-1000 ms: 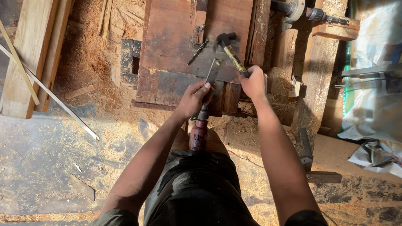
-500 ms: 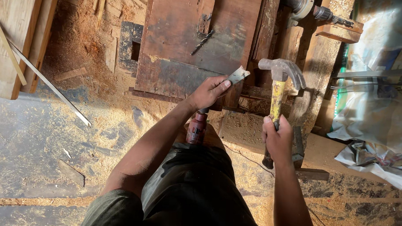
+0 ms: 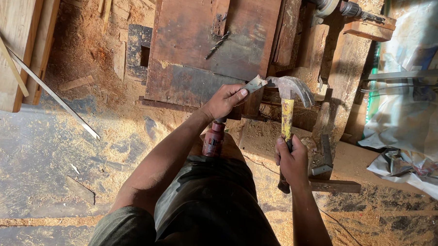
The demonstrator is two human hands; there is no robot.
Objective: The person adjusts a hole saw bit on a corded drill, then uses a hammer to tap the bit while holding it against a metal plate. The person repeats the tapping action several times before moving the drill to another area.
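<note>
My right hand [image 3: 292, 158] grips the yellow handle of a claw hammer [image 3: 289, 94]; its steel head is right beside the top of a small flat metal blade [image 3: 255, 83]. My left hand [image 3: 223, 100] pinches that blade against the front edge of a dark reddish wooden workbench [image 3: 192, 44]. A red-handled tool [image 3: 213, 139] hangs just under my left wrist, its upper part hidden by the hand. A drill bit [image 3: 217, 44] lies loose on the bench top.
Sawdust covers the ground all around. Pale planks [image 3: 15, 43] and a thin metal strip [image 3: 55, 95] lie at the left. Wooden beams and a machine part [image 3: 339, 6] stand at the top right, crumpled plastic sheeting [image 3: 413, 120] at the far right. A metal bracket [image 3: 324, 156] lies near my right hand.
My right hand drew back from the bench with the hammer, then swung its head in toward the blade. My left hand has stayed on the blade.
</note>
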